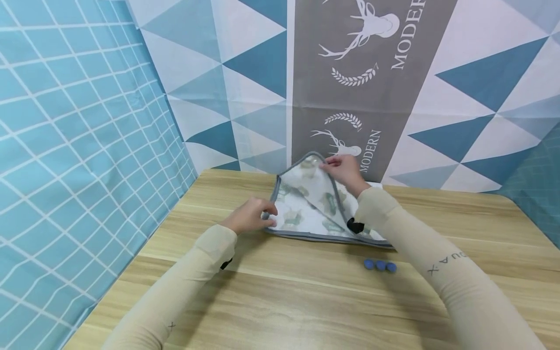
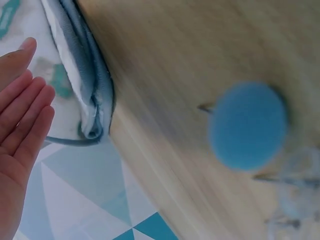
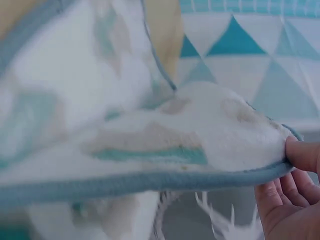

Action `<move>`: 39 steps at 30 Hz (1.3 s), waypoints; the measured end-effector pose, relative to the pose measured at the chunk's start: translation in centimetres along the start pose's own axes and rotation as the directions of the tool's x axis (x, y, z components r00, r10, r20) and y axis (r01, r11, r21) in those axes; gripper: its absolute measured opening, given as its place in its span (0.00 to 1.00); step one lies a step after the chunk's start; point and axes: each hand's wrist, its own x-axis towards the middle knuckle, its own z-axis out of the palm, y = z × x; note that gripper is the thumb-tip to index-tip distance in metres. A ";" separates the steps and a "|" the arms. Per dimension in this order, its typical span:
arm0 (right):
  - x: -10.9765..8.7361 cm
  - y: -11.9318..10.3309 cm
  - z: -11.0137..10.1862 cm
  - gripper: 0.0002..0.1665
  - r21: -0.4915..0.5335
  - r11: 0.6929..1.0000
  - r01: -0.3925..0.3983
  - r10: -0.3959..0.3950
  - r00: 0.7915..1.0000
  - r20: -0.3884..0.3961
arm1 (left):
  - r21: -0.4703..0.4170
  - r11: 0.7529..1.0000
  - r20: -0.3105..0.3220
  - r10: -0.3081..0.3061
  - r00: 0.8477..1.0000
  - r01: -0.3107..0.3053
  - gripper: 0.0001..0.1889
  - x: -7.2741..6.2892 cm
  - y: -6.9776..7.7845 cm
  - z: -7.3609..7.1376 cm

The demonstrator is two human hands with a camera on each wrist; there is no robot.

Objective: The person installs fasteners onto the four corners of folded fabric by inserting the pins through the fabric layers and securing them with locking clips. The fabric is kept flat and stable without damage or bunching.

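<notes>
A white cloth (image 1: 290,214) with grey edging and green and beige prints lies folded on the table. My right hand (image 1: 345,171) pinches its raised corner between thumb and fingers, at the back of the cloth. In the right wrist view the grey-blue edge of the cloth (image 3: 125,186) stretches away from the right hand (image 3: 295,185). My left hand (image 1: 251,215) is at the cloth's left edge. The left wrist view shows the left hand (image 2: 22,130) with fingers extended over the cloth (image 2: 65,90); whether they touch it I cannot tell.
Several layers show at the cloth's folded edge. Three small blue round pieces (image 1: 380,265) stand in a row on the wooden table (image 1: 280,296), in front of the cloth. A patterned wall covering (image 1: 253,87) rises behind. A blurred blue disc (image 2: 248,126) shows in the left wrist view.
</notes>
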 end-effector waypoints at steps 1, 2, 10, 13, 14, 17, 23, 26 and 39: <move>0.3 0.2 -0.7 0.21 -0.012 1.000 -0.013 0.013 1.000 -0.018 | -0.003 1.000 0.006 -0.005 1.000 0.005 0.11 -0.1 0.0 0.0; 0.6 0.3 -1.4 0.21 -0.017 0.999 -0.030 0.030 0.999 -0.033 | 0.001 1.000 0.011 -0.004 1.000 0.004 0.10 -0.3 0.0 0.0; 1.6 3.9 -3.9 0.26 0.073 0.969 -0.238 0.242 0.969 -0.056 | -0.006 0.999 0.035 -0.046 0.998 0.046 0.11 -1.3 -0.6 0.3; 1.5 5.8 -3.7 0.27 0.149 0.937 -0.317 0.325 0.945 -0.029 | -0.007 0.999 0.048 -0.047 0.998 0.048 0.11 -1.7 -0.8 0.3; 1.6 6.5 -3.7 0.27 0.166 0.924 -0.343 0.351 0.936 -0.022 | -0.008 0.999 0.054 -0.046 0.997 0.047 0.11 -1.8 -0.9 0.3; 1.7 8.1 -3.6 0.28 0.189 0.895 -0.404 0.412 0.911 -0.005 | -0.018 0.999 0.071 -0.041 0.997 0.043 0.12 -2.0 -1.0 0.3; 2.5 9.7 -3.2 0.27 0.119 0.895 -0.429 0.432 0.902 0.000 | -0.016 0.998 0.062 -0.061 0.996 0.062 0.11 -2.3 -0.9 0.3; 2.7 10.2 -3.1 0.24 0.032 0.917 -0.398 0.398 0.917 -0.022 | -0.018 0.998 0.049 -0.064 0.997 0.065 0.11 -2.4 -0.8 0.2; 1.4 8.1 -3.3 0.24 -0.114 0.968 -0.225 0.223 0.974 -0.030 | 0.010 0.996 0.039 -0.094 0.995 0.094 0.13 -3.5 -0.1 -0.8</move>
